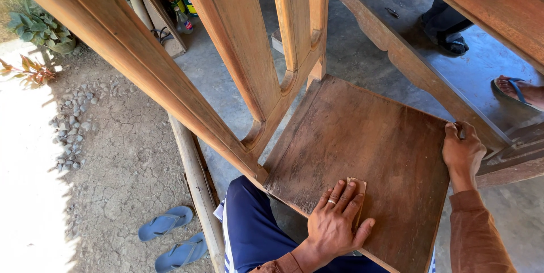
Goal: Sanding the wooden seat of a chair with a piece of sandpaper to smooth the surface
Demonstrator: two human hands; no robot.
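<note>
A wooden chair lies tipped in front of me, its worn brown seat board (362, 137) facing up. My left hand (335, 223) lies flat on the near part of the seat, with rings on two fingers, and presses a small tan piece of sandpaper (359, 184) under its fingertips. My right hand (462, 153) grips the seat's right edge, fingers curled over it, and a brown sleeve covers that arm. The chair's slatted back (238, 52) rises to the upper left. My leg in blue trousers (249, 233) is below the seat.
Two blue flip-flops (170, 233) lie on cracked dirt at the lower left beside a pole (195, 188). Another person's sandalled feet (518, 91) stand on the concrete at the right. Cans and a bottle (180, 6), a plant (39, 29) and small stones (73, 125) are farther off.
</note>
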